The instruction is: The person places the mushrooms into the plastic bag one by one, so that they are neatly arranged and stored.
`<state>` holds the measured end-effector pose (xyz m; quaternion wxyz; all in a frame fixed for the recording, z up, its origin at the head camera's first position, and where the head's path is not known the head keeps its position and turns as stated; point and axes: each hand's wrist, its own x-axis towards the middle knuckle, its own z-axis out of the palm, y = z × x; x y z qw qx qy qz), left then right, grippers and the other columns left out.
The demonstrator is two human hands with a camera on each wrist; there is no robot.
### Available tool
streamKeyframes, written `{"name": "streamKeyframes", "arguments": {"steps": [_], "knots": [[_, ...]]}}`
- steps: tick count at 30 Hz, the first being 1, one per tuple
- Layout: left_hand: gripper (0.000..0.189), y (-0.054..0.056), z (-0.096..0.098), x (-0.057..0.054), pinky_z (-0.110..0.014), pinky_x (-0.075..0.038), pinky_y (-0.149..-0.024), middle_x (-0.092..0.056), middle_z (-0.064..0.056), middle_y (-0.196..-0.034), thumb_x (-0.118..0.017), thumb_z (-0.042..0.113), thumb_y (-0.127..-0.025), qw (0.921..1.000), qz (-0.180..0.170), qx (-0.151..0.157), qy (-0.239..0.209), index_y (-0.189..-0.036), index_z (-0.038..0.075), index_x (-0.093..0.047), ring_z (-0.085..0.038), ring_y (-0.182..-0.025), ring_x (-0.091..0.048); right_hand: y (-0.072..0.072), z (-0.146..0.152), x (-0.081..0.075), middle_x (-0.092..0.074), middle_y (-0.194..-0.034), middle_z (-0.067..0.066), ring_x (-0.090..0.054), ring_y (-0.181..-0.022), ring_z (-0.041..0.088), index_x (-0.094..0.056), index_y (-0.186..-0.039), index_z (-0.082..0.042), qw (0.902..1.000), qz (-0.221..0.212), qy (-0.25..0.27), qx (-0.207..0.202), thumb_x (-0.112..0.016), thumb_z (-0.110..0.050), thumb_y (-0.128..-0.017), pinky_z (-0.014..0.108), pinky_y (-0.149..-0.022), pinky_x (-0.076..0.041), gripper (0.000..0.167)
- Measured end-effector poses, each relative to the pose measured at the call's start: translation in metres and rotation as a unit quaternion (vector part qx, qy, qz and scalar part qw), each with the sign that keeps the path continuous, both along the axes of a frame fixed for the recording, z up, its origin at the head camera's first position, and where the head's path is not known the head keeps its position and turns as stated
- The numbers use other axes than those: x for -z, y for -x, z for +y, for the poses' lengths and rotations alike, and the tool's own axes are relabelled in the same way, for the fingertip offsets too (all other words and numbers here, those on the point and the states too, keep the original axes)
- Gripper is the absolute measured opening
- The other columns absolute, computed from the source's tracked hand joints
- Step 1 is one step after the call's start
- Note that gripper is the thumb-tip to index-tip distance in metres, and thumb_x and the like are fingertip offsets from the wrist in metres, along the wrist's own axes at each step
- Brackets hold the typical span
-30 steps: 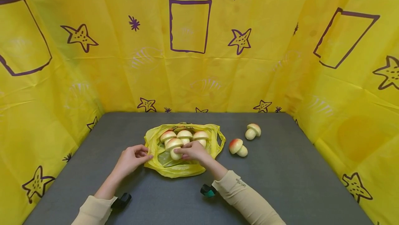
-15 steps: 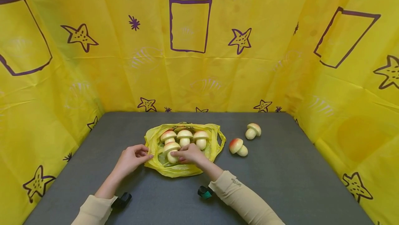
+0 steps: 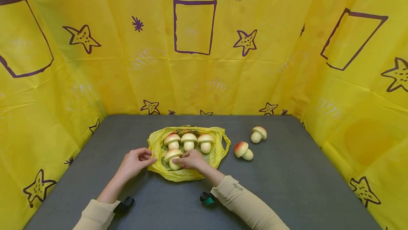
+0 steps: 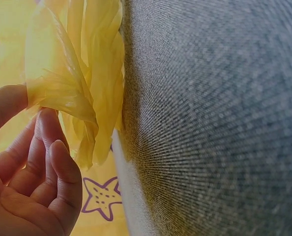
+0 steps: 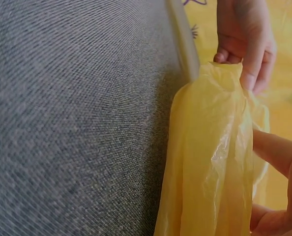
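A yellow plastic bag (image 3: 178, 176) lies with its mouth spread on the grey table. My left hand (image 3: 135, 162) pinches the bag's left rim between thumb and fingers; the left wrist view shows the thin plastic (image 4: 62, 88) caught at the fingertips. Inside the bag's front left, my right hand (image 3: 193, 160) holds a toy mushroom (image 3: 173, 154) by its stem. Behind it in the bag stand three more mushrooms, the left one (image 3: 172, 138), the middle one (image 3: 188, 138) and the right one (image 3: 205, 140). In the right wrist view the bag's wall hides the held mushroom.
Two loose mushrooms lie right of the bag, one nearer (image 3: 243, 150) and one farther back (image 3: 258, 134). Yellow patterned cloth (image 3: 197, 81) walls in the grey table (image 3: 287, 187) at the back and both sides.
My right hand has moved the mushroom left and toward me, lowering it inside the bag. The left hand keeps its place on the rim.
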<state>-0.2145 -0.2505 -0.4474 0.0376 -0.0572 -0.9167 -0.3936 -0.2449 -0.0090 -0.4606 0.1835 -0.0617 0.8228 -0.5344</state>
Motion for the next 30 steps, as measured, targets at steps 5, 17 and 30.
{"name": "streamKeyframes", "arguments": {"steps": [5, 17, 30], "knots": [[0.032, -0.0003, 0.0001, 0.0011, -0.023, -0.045, -0.058, -0.067, -0.003, -0.082, -0.077, 0.029, -0.079, 1.0000, 0.000, -0.002, 0.002, -0.096, 0.005, -0.066, -0.012, -0.069, -0.057, -0.0008, -0.0008, 0.0006, -0.069, -0.074, 0.005, -0.066, -0.062, 0.012, -0.070, -0.073, -0.005, 0.9997, 0.016, -0.020, -0.005, -0.080, -0.035, -0.074, 0.025, -0.057, -0.051, 0.032], [0.032, -0.0020, 0.0003, 0.0007, -0.023, -0.046, -0.058, -0.067, -0.004, -0.082, -0.077, 0.029, -0.079, 1.0000, 0.000, 0.001, -0.002, -0.097, 0.004, -0.066, -0.012, -0.070, -0.057, -0.0027, 0.0019, 0.0003, -0.069, -0.067, 0.000, -0.065, -0.059, 0.009, -0.071, -0.071, -0.008, 0.9977, 0.032, -0.050, -0.034, -0.078, -0.041, -0.076, 0.022, -0.053, -0.046, 0.034], [0.030, -0.0021, 0.0001, 0.0019, -0.023, -0.045, -0.058, -0.067, -0.002, -0.082, -0.077, 0.029, -0.079, 1.0000, 0.008, -0.001, 0.005, -0.095, 0.005, -0.066, -0.010, -0.069, -0.058, -0.0019, 0.0000, 0.0011, -0.072, -0.086, 0.009, -0.072, -0.074, 0.020, -0.073, -0.091, 0.000, 0.9985, -0.022, 0.043, -0.026, -0.079, -0.019, -0.077, 0.027, -0.065, -0.055, 0.025]]}}
